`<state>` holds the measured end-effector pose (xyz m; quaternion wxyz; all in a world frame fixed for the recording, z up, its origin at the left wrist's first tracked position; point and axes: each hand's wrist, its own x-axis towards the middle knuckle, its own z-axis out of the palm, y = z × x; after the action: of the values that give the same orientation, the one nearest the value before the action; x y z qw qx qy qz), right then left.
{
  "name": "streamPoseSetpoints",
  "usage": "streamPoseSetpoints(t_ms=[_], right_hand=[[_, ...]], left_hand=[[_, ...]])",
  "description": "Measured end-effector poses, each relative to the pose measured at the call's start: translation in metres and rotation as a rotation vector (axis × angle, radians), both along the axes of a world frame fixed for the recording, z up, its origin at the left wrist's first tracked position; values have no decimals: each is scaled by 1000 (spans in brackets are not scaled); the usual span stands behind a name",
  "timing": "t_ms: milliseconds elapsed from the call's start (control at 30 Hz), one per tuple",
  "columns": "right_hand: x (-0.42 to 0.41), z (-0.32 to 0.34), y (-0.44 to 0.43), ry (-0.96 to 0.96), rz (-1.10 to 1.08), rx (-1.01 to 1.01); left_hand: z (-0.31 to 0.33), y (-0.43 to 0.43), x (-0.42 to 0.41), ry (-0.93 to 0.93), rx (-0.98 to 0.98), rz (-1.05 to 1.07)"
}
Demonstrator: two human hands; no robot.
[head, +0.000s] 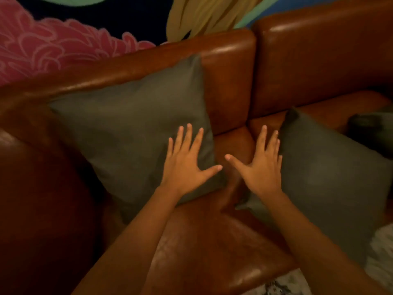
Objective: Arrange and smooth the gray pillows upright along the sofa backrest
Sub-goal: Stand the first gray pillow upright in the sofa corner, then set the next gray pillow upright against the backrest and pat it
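A home living room, by the look of it. A brown leather sofa (229, 67) fills the view, its backrest just beyond the left hand (187, 165), with gray pillows (131, 128) under and beside the hands. Behind the backrest, well past the fingers, hangs a bright painted mural (42, 45) in pink, yellow and green.

No readable text, labels, brands or numbers; dim, blurred view may hide small print.
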<state>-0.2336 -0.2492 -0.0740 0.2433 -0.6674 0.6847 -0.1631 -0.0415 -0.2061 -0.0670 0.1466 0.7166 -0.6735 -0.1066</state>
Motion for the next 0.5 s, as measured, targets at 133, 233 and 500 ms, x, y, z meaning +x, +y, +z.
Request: streamPoseSetpoints(t_ms=[133, 233, 500], right_hand=[[-65, 11, 7, 41, -156, 39], [-110, 16, 14, 76, -227, 88], [-207, 0, 27, 103, -362, 218]], left_hand=[[8, -18, -55, 6, 116, -188], [10, -30, -94, 19, 171, -239], [-4, -56, -191, 36, 336, -310]])
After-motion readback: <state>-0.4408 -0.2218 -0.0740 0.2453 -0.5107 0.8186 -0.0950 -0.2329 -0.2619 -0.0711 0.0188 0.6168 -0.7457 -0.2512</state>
